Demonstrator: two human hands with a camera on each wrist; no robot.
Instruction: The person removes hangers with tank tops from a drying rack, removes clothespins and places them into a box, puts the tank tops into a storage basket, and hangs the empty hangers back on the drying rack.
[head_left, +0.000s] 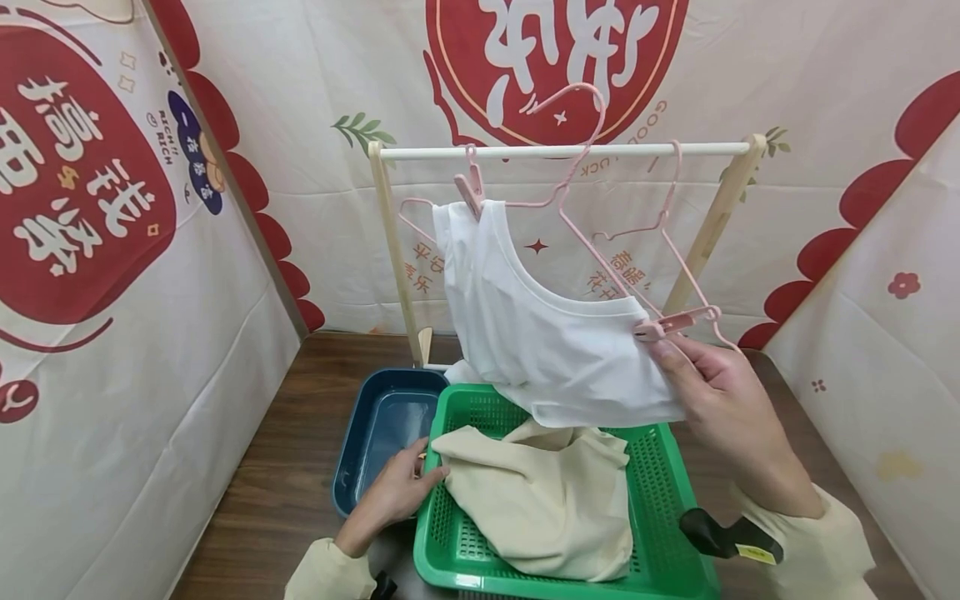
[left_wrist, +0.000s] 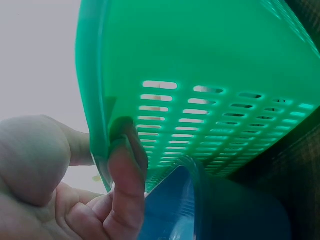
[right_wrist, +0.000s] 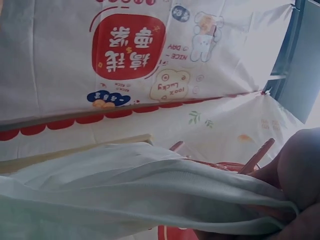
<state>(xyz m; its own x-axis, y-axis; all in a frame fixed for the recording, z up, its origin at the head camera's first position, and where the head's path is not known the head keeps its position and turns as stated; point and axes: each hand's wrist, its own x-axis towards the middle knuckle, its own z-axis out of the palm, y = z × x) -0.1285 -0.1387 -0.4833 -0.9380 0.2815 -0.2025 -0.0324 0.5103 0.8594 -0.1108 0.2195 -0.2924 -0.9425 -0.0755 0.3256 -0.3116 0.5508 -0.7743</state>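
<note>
A white sleeveless top (head_left: 555, 354) hangs tilted from a pink clip hanger (head_left: 564, 187), its left strap held by a pink clip (head_left: 470, 192). My right hand (head_left: 731, 408) pinches the top's lower right end, just under another pink clip (head_left: 678, 322). In the right wrist view the fabric (right_wrist: 130, 190) runs to the hand (right_wrist: 305, 175) at the right edge. My left hand (head_left: 393, 492) grips the left rim of a green basket (head_left: 426, 550), thumb inside. In the left wrist view its fingers curl around the basket wall (left_wrist: 190, 45). A crumpled beige garment (head_left: 540, 508) lies in the basket.
A wooden rack with a white rod (head_left: 517, 152) stands behind the basket. Another pink hanger (head_left: 667, 212) hangs on the rod's right part. A dark blue tub (head_left: 347, 454) sits left of the basket on the brown table (head_left: 258, 492). Printed cloth walls enclose three sides.
</note>
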